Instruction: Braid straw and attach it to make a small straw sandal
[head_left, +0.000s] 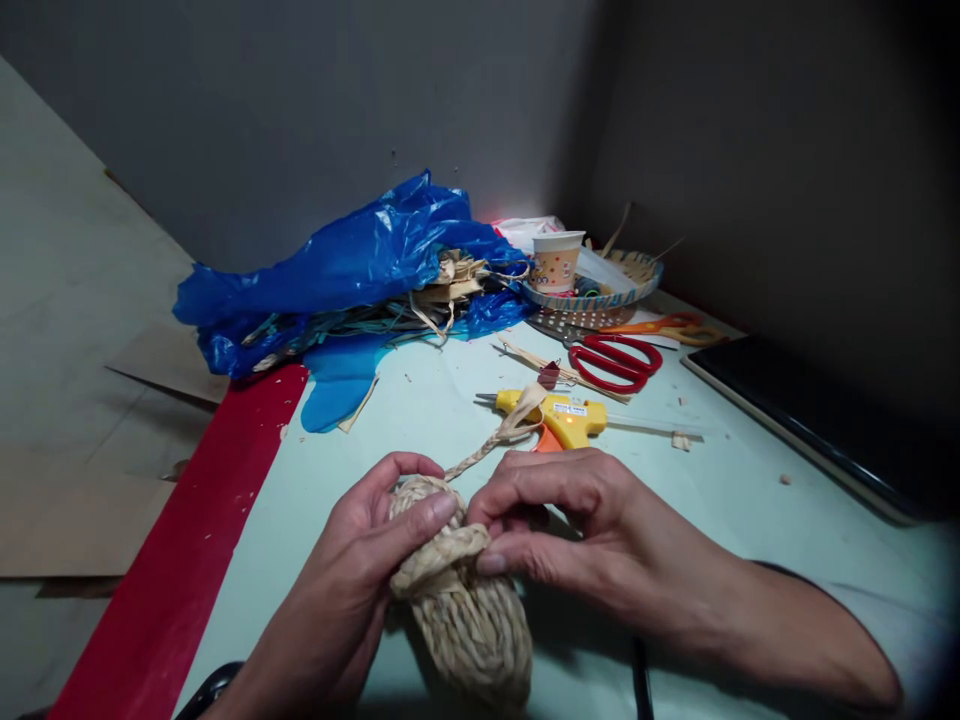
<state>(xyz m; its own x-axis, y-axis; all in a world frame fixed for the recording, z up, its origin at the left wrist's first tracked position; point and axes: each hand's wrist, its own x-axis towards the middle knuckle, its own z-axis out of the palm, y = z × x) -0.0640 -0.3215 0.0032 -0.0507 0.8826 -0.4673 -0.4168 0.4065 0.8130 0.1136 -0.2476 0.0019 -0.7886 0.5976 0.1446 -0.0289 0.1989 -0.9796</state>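
A small slipper-shaped piece of braided straw (pixel 476 640), with a raised band across its middle, is held above the pale tabletop. My left hand (pixel 371 550) wraps around its far end, thumb pressing on top near the band. The fingers of my right hand (pixel 570 520) pinch the band's right end. From the far end of the piece a thin straw braid (pixel 484 453) runs away to the right, ending in a loose flat strip over a yellow glue gun (pixel 574 415). My right fingertips are partly hidden behind the thumb.
Red-handled scissors (pixel 615 362) lie behind the glue gun. A blue plastic bag (pixel 337 260) with straw strips stands at the back. Beside it, a woven basket (pixel 615 298) holds a paper cup (pixel 556 262). A black flat device (pixel 817 415) lies right; a red strip (pixel 195 520) edges the table left.
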